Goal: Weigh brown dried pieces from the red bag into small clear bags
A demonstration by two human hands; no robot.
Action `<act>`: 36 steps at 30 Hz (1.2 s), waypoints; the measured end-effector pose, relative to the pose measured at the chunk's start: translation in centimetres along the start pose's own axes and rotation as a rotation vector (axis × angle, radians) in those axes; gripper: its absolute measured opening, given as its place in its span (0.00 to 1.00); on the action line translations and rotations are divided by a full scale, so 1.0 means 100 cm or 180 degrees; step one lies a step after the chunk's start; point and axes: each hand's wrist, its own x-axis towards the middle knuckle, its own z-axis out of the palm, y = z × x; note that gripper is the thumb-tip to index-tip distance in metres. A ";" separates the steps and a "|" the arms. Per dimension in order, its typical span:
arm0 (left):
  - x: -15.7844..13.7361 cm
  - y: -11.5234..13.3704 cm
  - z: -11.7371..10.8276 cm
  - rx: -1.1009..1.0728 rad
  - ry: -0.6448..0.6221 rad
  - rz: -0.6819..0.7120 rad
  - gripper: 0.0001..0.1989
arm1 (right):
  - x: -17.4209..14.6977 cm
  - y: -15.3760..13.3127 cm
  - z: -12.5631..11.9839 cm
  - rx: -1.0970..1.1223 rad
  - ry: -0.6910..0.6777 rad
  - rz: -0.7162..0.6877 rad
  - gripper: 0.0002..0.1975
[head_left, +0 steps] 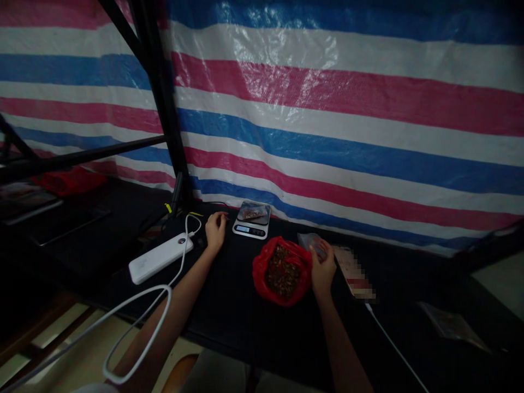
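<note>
My left hand [215, 232] rests on the dark tabletop just left of a small white digital scale [250, 232]. Its fingers are curled together, and whatever they may pinch is too small to make out. On the scale's dark plate lies a small clear bag [252, 213] with brownish bits inside. My right hand [323, 267] grips a clear plastic bag [310, 240], partly hidden by the fingers. Beside that hand sits an open red plastic bag [262, 273] full of small brown pieces [282, 273], which look like dried seeds or pods.
A white power bank [158, 259] with a looping white cable [166, 311] lies left of my forearm. To the right are a phone [354, 273] on a charging cable and another filled clear bag [452, 325]. A black metal frame [161, 103] stands before a striped tarp [327, 103].
</note>
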 end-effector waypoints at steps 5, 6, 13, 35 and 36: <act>-0.001 0.002 0.004 0.0028 -0.0192 0.0039 0.11 | 0.000 0.004 0.001 -0.0012 -0.0042 0.0019 0.27; -0.002 0.002 0.004 0.0038 -0.0232 0.0046 0.11 | 0.000 0.005 0.001 -0.0044 -0.0036 0.0017 0.28; -0.001 0.004 0.004 0.0031 -0.0337 -0.0030 0.12 | 0.002 0.009 0.000 -0.0355 -0.0133 -0.0101 0.23; -0.044 0.055 0.009 0.0453 -0.2980 0.0929 0.23 | -0.017 -0.041 -0.019 -0.1292 -0.1720 -0.1848 0.17; -0.049 0.058 0.012 0.0480 -0.2987 0.0942 0.22 | -0.018 -0.040 -0.018 -0.1396 -0.1875 -0.1899 0.17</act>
